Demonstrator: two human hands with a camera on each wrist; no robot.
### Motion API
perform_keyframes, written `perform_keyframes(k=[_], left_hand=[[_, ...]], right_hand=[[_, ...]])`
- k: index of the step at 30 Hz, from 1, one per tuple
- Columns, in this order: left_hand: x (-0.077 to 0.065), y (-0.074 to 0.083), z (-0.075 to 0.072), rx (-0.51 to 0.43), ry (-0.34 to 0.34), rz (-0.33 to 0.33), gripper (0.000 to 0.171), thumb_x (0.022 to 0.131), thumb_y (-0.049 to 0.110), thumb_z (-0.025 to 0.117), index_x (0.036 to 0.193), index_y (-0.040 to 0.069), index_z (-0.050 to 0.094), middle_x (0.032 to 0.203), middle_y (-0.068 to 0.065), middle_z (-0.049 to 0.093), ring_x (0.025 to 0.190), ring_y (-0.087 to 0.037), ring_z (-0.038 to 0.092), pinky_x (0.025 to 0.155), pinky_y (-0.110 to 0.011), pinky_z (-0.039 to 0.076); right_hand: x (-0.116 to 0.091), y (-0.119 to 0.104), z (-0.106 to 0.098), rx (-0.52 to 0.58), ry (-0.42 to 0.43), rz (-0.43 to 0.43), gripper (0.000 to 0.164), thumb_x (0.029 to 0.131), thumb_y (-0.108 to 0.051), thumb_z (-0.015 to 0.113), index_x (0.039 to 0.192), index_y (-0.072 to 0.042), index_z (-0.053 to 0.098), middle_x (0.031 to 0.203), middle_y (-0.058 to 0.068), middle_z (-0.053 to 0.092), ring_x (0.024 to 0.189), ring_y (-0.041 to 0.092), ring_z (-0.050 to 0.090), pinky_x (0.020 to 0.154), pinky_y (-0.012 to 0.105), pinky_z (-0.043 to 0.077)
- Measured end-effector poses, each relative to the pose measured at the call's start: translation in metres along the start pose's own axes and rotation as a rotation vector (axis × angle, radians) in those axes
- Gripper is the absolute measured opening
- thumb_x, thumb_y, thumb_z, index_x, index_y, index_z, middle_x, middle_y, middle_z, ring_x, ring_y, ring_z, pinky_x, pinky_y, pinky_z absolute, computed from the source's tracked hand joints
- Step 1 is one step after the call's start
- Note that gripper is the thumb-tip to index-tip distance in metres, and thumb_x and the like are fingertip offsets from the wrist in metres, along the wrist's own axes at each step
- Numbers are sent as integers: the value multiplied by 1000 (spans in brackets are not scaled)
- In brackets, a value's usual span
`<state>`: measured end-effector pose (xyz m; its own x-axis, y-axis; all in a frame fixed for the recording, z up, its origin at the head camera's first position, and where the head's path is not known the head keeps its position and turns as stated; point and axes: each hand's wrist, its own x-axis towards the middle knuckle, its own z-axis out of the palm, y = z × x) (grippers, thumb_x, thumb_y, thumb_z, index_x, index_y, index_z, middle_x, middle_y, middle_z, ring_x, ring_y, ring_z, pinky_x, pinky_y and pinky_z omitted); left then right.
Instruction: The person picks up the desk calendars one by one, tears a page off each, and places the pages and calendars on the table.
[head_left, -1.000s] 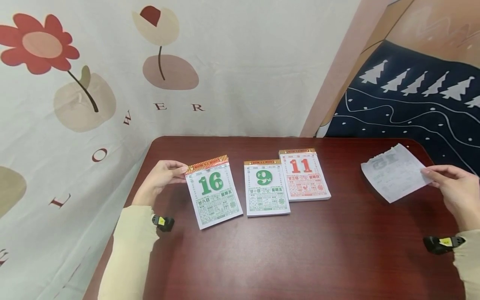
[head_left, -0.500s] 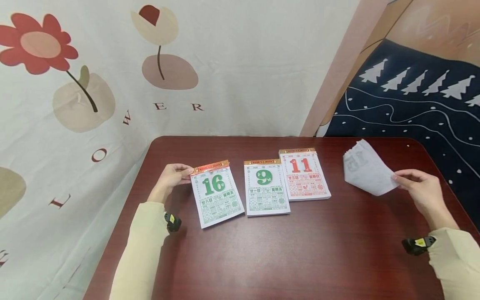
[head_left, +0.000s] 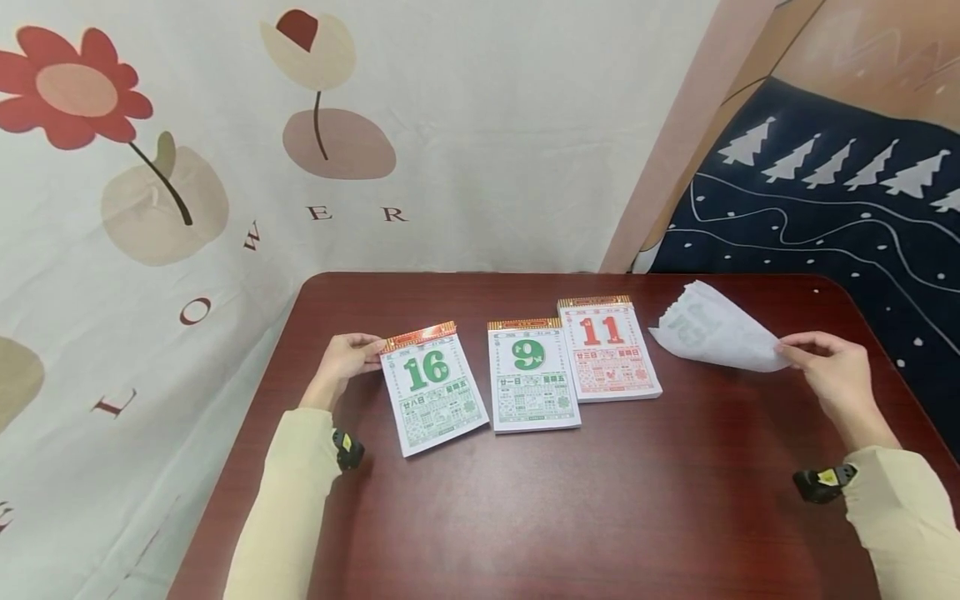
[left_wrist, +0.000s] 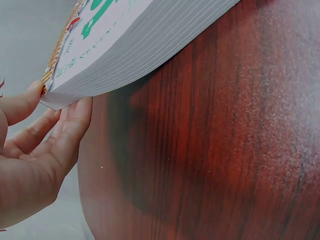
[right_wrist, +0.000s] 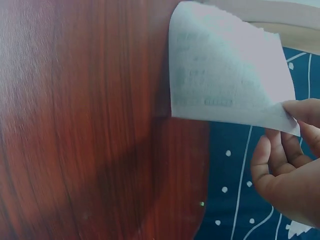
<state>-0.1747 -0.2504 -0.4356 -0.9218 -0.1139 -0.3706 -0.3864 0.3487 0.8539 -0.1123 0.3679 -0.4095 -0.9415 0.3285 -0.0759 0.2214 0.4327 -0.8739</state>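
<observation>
A tear-off calendar pad showing a green 16 [head_left: 433, 398] has its top left corner pinched between the thumb and fingers of my left hand [head_left: 344, 365]. In the left wrist view, that end of the calendar pad [left_wrist: 120, 55] is raised off the table, its many page edges showing. At the right, my right hand [head_left: 836, 377] pinches a loose calendar sheet [head_left: 712, 332] by one corner. Its far edge is ragged, and print shows faintly through the back. The right wrist view has the sheet [right_wrist: 225, 70] bent, held by thumb and fingers.
Beside the held pad lies a calendar pad with a green 9 [head_left: 534, 379]. It touches a third pad with a red 11 [head_left: 609, 354] on the dark red table [head_left: 600, 508]. Printed curtains [head_left: 510, 133] stand behind and to the left.
My right hand has moved left with the sheet, which now curls more. My left hand has shifted slightly right, and the 16 pad has come lower and nearer the 9 pad.
</observation>
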Motion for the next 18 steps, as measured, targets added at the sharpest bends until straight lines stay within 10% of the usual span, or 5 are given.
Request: perform_keyframes(k=[9,18], left_hand=[[3,-8,4,-13,36,-54,36,94,6,53,123,-15,46,115,-27,54,90,-21,61,81,-30,56],[8,-16,8,-48,1,-75,44,94,6,53,131,-14,39,124,-28,48,98,-19,57,90,-30,51]], right_hand=[[-7,6,7,-199,-199,-110,19,89,-19,64,95,-2,67,81,-25,55,72,4,47,55,20,47],[-7,7,23,-258,-463,-115,35,88,-25,66,106,5,64,99,3,63,81,7,54,66,26,53]])
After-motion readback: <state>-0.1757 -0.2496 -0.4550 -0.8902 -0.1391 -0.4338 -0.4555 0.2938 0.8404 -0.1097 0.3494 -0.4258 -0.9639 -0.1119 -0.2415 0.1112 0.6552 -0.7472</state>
